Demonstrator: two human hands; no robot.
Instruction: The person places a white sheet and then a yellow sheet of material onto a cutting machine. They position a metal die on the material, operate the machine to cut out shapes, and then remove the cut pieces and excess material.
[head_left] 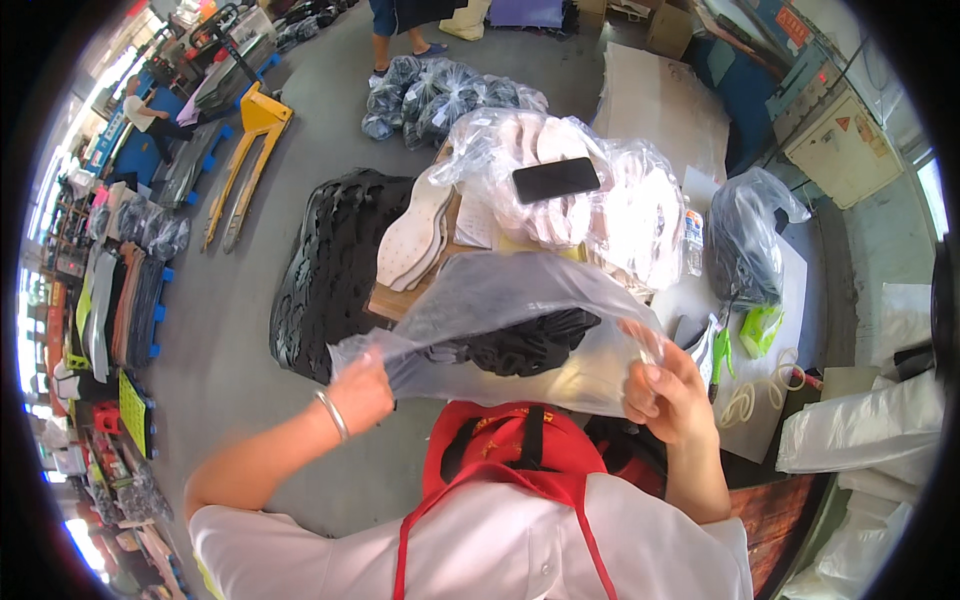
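Note:
A clear plastic bag (500, 285) is stretched wide between my two hands in front of my chest, its mouth spread. My left hand (362, 388), with a silver bangle at the wrist, is closed on the bag's left edge. On the opposite edge, my right hand (668, 390) pinches the film between thumb and fingers. Dark black pieces (535, 342) show in the bag's mouth; whether they lie inside it or behind it I cannot tell. Just beyond, white dotted insole-shaped pieces (410, 245) lie stacked on the table, beside clear bags of similar pale pieces (640, 215).
A black phone (556, 180) rests on the bagged pale pieces. Black cut sheets (335, 265) are piled at the left. On the right are a bottle (692, 242), a filled bag (748, 240) and green-handled scissors (722, 355). A yellow pallet truck (262, 120) stands farther left.

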